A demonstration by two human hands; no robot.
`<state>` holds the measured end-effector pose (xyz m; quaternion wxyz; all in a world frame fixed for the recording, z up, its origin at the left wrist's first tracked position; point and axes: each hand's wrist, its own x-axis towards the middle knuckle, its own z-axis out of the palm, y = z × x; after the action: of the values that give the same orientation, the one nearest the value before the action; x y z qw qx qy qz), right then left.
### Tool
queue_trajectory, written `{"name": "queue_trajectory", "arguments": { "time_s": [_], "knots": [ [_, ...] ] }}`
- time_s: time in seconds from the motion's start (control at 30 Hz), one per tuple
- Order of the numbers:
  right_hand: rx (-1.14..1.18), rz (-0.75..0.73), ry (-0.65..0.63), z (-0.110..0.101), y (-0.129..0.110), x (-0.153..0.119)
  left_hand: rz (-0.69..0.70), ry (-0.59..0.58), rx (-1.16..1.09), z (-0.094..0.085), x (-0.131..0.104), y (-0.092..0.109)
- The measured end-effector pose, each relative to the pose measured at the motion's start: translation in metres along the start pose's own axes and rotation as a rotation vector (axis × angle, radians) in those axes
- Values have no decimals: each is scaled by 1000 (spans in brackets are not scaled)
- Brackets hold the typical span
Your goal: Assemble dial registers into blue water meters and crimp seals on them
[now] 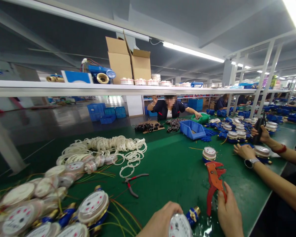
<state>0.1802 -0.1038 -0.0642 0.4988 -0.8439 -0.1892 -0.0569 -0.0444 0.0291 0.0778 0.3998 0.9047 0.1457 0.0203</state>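
Observation:
At the bottom of the view, my left hand (161,221) is closed around the side of a round water meter (179,226) with a white dial. A blue body with a brass fitting (192,216) shows beside it. My right hand (229,212) grips a red-orange wire stripper (214,179) by its handles, jaws pointing away from me. Just beyond the jaws, another water meter (209,154) stands on the green table (162,171). Clear scraps (207,228) lie below the stripper. Red-handled pliers (132,184) rest to the left, partly opened.
White plastic rings (106,144) are heaped at left, behind many meters and dials (22,219) with loose wires. A blue bin (192,129) stands farther back, near a person (171,108). At right, a co-worker's hand (245,151) touches a meter. A shelf (88,88) crosses above.

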Motion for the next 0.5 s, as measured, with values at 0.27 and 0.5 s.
{"name": "queue_trajectory", "arguments": {
  "time_s": [0.27,0.5],
  "knots": [
    [-46,23,40,-9,-4,4,-44,33,-342,16,3,-36],
    [-59,6,111,-11,-8,6,44,-40,-532,17,-4,-58]
  ]
}}
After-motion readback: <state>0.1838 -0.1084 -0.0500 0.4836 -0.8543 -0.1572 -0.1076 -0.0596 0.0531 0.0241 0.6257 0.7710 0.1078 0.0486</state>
